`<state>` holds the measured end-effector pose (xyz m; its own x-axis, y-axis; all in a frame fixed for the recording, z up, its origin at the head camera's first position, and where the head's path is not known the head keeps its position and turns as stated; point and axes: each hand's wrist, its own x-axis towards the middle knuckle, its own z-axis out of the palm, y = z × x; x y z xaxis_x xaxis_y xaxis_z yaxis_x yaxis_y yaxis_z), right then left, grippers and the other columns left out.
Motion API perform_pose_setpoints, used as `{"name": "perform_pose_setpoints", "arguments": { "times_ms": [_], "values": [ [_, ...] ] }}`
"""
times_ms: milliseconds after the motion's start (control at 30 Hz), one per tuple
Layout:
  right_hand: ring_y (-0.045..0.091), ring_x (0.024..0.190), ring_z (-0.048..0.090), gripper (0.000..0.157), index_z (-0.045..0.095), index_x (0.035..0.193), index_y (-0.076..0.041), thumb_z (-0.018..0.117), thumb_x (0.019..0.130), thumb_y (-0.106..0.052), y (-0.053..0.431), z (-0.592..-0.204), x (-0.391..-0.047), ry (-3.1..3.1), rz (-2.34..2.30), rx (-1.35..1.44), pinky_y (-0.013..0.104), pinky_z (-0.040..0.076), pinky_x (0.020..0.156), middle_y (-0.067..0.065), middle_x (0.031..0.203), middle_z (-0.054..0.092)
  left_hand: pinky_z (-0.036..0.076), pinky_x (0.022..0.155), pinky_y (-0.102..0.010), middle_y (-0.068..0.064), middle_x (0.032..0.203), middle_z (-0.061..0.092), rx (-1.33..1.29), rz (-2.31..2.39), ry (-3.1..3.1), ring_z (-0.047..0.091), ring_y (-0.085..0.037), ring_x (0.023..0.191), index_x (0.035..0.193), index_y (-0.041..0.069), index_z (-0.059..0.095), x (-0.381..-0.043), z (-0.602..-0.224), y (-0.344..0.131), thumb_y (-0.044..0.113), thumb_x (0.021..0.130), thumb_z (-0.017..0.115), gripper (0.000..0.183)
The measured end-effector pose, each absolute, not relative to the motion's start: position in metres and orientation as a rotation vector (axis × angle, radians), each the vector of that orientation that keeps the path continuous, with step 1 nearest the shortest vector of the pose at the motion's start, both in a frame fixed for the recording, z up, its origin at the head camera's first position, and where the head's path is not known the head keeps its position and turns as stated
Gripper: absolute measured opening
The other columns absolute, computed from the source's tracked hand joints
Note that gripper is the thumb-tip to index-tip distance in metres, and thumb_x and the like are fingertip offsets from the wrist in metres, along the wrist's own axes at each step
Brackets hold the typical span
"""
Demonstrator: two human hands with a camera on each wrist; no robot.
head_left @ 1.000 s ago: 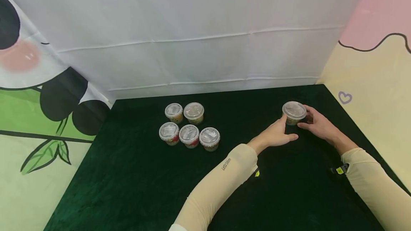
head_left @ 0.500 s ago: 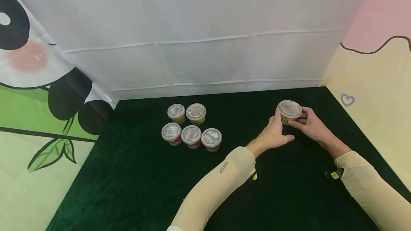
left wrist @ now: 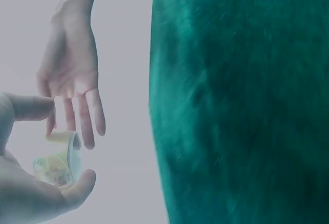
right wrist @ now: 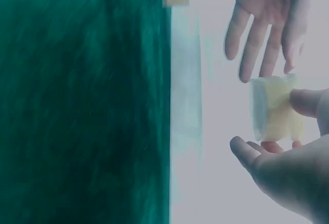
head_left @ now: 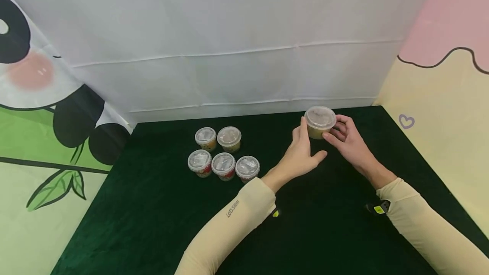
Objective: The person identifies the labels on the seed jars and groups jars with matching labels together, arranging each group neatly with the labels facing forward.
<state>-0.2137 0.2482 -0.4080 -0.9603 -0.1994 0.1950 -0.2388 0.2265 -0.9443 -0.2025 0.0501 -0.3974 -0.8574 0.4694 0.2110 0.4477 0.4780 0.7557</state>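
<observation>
A clear lidded cup with yellowish contents is held up near the back edge of the dark green cloth. My right hand grips it from the right, thumb in front and fingers around the side, as the right wrist view also shows with the cup. On the other side, my left hand has its fingers extended along the cup, with the thumb standing apart; whether the fingertips press on it is hard to tell. The left wrist view shows the cup beside the left thumb and fingers.
Several similar lidded cups stand in two rows on the left: an orange-patterned cup and a yellowish cup behind, red-labelled cups in front. A white cloth wall rises behind the table.
Both hands have moved left with the cup, which has risen from the cloth. The right hand's fingers have closed around its side. The row of cups on the left stays put.
</observation>
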Motion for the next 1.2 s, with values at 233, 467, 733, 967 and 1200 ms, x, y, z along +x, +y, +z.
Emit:
{"name": "perform_pose_setpoints", "arguments": {
  "times_ms": [233,467,733,967,1200],
  "values": [
    [0.026,0.131,0.046,0.056,0.026,0.148,-0.004,0.058,0.105,-0.019,0.205,-0.398,-0.201,-2.363,1.86,0.585,0.015,0.042,0.1,0.017,0.142,0.047,0.043,0.11,-0.041,-0.022,0.162,0.019,0.89,1.456,2.727,0.035,-0.03,0.145,0.162,0.003,-0.001,-0.186,-0.377,-0.007,0.03,0.101,0.064,0.093],
    [0.031,0.126,0.053,0.052,0.028,0.148,-0.005,0.057,0.105,-0.012,0.169,-0.397,-0.196,-2.303,1.993,0.749,0.021,0.049,0.098,0.018,0.141,0.044,0.054,0.097,-0.041,-0.019,0.158,0.033,0.782,1.714,2.614,0.047,-0.034,0.137,0.162,0.006,0.01,-0.179,-0.379,-0.054,0.022,0.105,0.058,0.076],
    [0.03,0.121,0.057,0.053,0.03,0.147,-0.005,0.06,0.103,-0.008,0.152,-0.391,-0.194,-2.29,2.017,0.807,0.024,0.051,0.097,0.019,0.139,0.045,0.056,0.094,-0.041,-0.021,0.156,0.036,0.73,1.748,2.601,0.05,-0.037,0.134,0.161,0.007,0.014,-0.174,-0.377,-0.075,0.02,0.105,0.058,0.073],
    [0.033,0.123,0.057,0.052,0.031,0.147,-0.005,0.059,0.103,-0.007,0.142,-0.387,-0.19,-2.28,2.063,0.806,0.026,0.052,0.097,0.018,0.139,0.044,0.058,0.09,-0.038,-0.021,0.157,0.033,0.715,1.837,2.489,0.051,-0.038,0.133,0.162,0.01,0.013,-0.171,-0.374,-0.087,0.016,0.104,0.059,0.074],
    [0.035,0.125,0.055,0.053,0.032,0.148,-0.005,0.06,0.103,-0.007,0.136,-0.384,-0.191,-2.266,2.097,0.808,0.028,0.052,0.098,0.017,0.142,0.041,0.059,0.087,-0.037,-0.019,0.155,0.035,0.696,1.862,2.479,0.054,-0.034,0.13,0.162,0.012,0.015,-0.171,-0.373,-0.094,0.018,0.104,0.059,0.073]
  ]
}}
